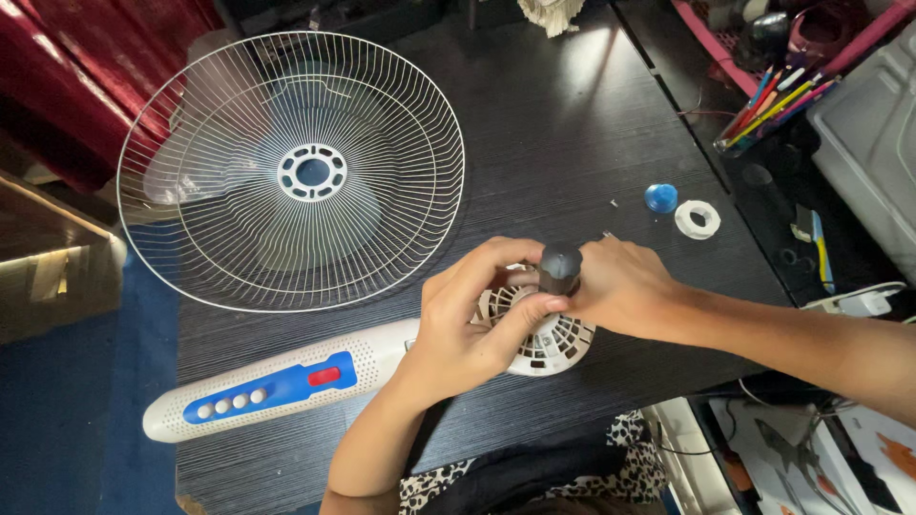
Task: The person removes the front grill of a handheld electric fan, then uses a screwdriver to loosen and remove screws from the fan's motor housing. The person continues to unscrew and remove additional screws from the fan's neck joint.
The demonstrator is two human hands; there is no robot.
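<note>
A white fan motor housing (pixel 549 339) is lying at lower centre of the frame on a dark wood-grain table (pixel 572 124), its vented face turned upward. A dark grey screwdriver handle (pixel 559 269) is standing upright over the middle of that face. The left hand (pixel 468 319) is curling around the housing from the left, thumb and fingers pressing on its rim and against the base of the handle. The right hand (pixel 615 286) is closing around the handle from the right, fingers wrapped on it. The tip of the tool is hidden under the hands, so what it is seated in cannot be told.

The housing is joined to a white control column (pixel 277 386) with a blue panel, a red slider and pale buttons, which is stretching toward the lower left edge of the table. A round wire fan guard (pixel 291 172) is lying flat in the upper left, partly overhanging the table's left edge. A small blue cap (pixel 660 197) and a white ring nut (pixel 697 219) are resting loose just right of centre, well apart from the hands. A cup of coloured pens (pixel 773 105) is standing at upper right.

The tool looks liable to slip off its seat if it tilts, since the housing is only being steadied by hand. The loose cap could roll away if the table is jolted.
</note>
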